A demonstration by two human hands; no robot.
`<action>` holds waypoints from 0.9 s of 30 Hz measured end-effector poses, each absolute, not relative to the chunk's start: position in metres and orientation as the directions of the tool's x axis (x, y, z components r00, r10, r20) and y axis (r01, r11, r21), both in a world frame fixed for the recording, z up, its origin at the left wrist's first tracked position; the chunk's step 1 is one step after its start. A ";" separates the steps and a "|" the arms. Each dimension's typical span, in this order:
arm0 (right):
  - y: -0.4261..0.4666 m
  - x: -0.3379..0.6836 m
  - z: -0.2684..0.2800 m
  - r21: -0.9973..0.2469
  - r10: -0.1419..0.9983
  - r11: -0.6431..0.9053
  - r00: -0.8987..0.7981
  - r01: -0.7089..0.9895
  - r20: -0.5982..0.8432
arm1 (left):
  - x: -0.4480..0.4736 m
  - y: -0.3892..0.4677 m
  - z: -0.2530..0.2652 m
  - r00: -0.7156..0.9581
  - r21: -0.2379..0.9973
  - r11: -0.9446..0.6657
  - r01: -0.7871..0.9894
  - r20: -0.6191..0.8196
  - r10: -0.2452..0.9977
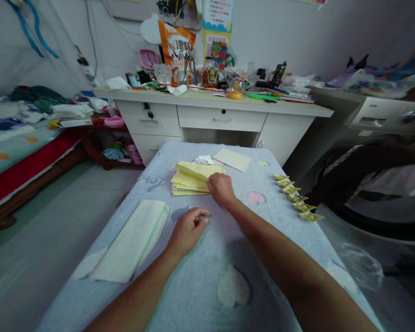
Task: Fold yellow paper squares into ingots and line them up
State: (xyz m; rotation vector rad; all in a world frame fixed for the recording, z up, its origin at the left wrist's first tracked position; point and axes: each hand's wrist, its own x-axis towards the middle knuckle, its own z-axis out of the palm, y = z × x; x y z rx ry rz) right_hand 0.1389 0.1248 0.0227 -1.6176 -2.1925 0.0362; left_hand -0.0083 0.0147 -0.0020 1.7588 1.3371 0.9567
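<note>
My right hand [222, 188] pinches the right edge of the top yellow sheet [195, 170] and lifts part of it off the stack of yellow paper [190, 190]. Nearer to me, my left hand [190, 228] hovers over the cloth with its fingers curled and the thumb close to the fingertips; nothing shows between them. To its left lies a folded pale green-white sheet [131, 240]. Several small folded yellow paper pieces [293, 198] stand in a row along the table's right side.
A cream card [232, 159] and a crumpled white tissue [204, 160] lie behind the stack. The table wears a blue patterned cloth [207, 276]. Beyond stands a cluttered white desk [221, 119]; a washing machine [376, 120] is at right, a bed [27, 152] at left.
</note>
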 end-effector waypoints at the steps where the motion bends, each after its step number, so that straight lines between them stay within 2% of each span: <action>1: 0.128 0.142 0.024 -0.287 0.922 0.305 -0.206 0.908 0.328 | -0.008 0.015 -0.002 0.187 0.874 -0.202 0.442 0.131 0.974; 7: 0.145 0.170 0.034 -0.430 0.911 0.207 -0.013 0.879 0.413 | -0.008 0.015 -0.001 0.194 0.876 -0.194 0.442 0.118 0.974; 9: 0.149 0.181 0.036 -0.533 0.873 0.226 0.073 0.816 0.483 | -0.008 0.016 0.000 0.193 0.877 -0.189 0.442 0.113 0.975; 12: 0.156 0.198 0.038 -0.583 0.827 0.219 0.168 0.782 0.537 | -0.008 0.016 0.001 0.195 0.875 -0.185 0.448 0.106 0.975; 17: 0.177 0.224 0.045 -0.564 0.770 0.178 0.243 0.806 0.590 | -0.008 0.015 0.000 0.204 0.879 -0.168 0.446 0.083 0.975; 22: 0.193 0.235 0.047 -0.438 0.707 0.164 0.204 0.884 0.677 | -0.007 0.014 0.000 0.199 0.880 -0.155 0.449 0.071 0.978; 25: 0.195 0.235 0.034 -0.398 0.733 0.093 0.207 0.913 0.648 | -0.007 0.014 0.002 0.207 0.879 -0.155 0.450 0.067 0.976; 27: 0.195 0.234 0.021 -0.410 0.798 0.047 0.212 0.911 0.564 | -0.007 0.014 0.002 0.213 0.879 -0.159 0.451 0.067 0.975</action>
